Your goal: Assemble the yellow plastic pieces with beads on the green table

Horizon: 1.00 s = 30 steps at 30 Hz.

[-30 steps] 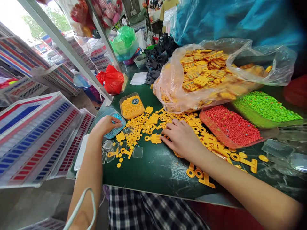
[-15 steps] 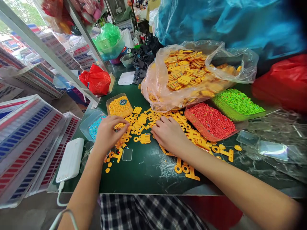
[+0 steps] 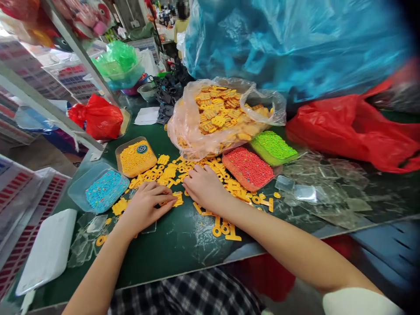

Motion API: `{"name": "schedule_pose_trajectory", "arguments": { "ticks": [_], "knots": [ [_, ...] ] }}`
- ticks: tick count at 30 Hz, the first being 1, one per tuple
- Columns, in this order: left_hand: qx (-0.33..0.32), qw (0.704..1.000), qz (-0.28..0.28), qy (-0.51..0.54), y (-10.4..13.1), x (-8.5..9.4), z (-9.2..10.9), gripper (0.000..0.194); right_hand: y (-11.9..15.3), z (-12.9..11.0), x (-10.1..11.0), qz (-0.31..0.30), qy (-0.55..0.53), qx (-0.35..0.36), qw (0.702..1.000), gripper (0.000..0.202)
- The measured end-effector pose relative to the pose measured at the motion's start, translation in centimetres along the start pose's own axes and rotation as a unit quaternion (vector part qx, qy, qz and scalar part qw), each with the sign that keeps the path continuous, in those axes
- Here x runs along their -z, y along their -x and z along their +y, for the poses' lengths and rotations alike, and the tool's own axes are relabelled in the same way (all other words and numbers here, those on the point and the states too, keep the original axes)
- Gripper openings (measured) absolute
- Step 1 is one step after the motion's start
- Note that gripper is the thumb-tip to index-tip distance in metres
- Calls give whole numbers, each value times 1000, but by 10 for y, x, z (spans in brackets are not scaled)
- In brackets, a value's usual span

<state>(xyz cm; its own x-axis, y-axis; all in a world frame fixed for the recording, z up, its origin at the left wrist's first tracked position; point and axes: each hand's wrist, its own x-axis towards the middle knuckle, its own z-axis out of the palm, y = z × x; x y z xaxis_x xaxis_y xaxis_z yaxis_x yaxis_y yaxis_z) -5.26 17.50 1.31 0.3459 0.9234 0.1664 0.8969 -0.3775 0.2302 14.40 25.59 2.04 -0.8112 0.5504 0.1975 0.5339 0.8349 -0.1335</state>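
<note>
My left hand (image 3: 147, 204) reaches in over the green table, thumb and fingertips closed on the near edge of a flat yellow plastic piece (image 3: 178, 199). My right hand (image 3: 205, 187) lies across a spread of loose yellow plastic parts (image 3: 226, 177), its fingers curled down; what is under the fingertips is hidden. Some of these parts are rings joined to T-shaped bars (image 3: 232, 235). Behind the hands, a clear plastic bag (image 3: 185, 127) gapes, full of yellow pieces with printed detail.
Trays of yellow beads (image 3: 136, 159), blue beads (image 3: 106, 190), red beads (image 3: 249, 168) and green beads (image 3: 274, 146) surround the parts. Clear plastic squares (image 3: 324, 183) lie at right. A white power bank (image 3: 47, 251) sits at left; red bags (image 3: 354, 127) and black parts (image 3: 170, 89) stand behind.
The view has swung right. My left hand has moved towards the flat yellow piece and now touches it, uncovering the blue bead tray. My right hand stays over the loose parts.
</note>
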Motion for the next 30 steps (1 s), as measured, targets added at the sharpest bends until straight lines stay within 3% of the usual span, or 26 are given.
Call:
{"name": "schedule_pose_trajectory", "arguments": {
  "ticks": [5, 9, 11, 14, 17, 20, 23, 24, 27, 30],
  "knots": [
    [-50, 999, 9, -3, 0, 1, -4, 25, 1, 6, 14, 20, -8, -16, 1000, 26],
    [-108, 993, 15, -32, 3, 5, -8, 21, 9, 15, 50, 24, -35, -50, 998, 26],
    [-112, 992, 48, -46, 0, 6, -4, 22, 18, 25, 72, 35, -34, -79, 996, 28],
    [-84, 990, 106, -28, -19, 5, 17, 24, 39, 49, 100, 60, -21, -156, 986, 31],
    [-110, 988, 102, 32, -62, 0, 56, 24, 62, 84, 112, 91, -10, -266, 960, 30],
    [-128, 989, 52, 49, -118, -4, 97, 26, 84, 125, 109, 108, -18, -353, 929, 29],
    [-107, 989, -87, -47, -167, -8, 129, 24, 106, 160, 99, 116, -40, -371, 921, 28],
    [-105, 987, -104, -60, -179, -10, 136, 21, 113, 169, 96, 123, -45, -372, 919, 28],
    [-86, 980, -151, -95, -197, -17, 150, 16, 133, 188, 89, 135, -52, -378, 914, 29],
    [-79, 972, -190, -118, -200, -22, 154, 21, 146, 196, 87, 129, -54, -379, 915, 31]
  ]
}}
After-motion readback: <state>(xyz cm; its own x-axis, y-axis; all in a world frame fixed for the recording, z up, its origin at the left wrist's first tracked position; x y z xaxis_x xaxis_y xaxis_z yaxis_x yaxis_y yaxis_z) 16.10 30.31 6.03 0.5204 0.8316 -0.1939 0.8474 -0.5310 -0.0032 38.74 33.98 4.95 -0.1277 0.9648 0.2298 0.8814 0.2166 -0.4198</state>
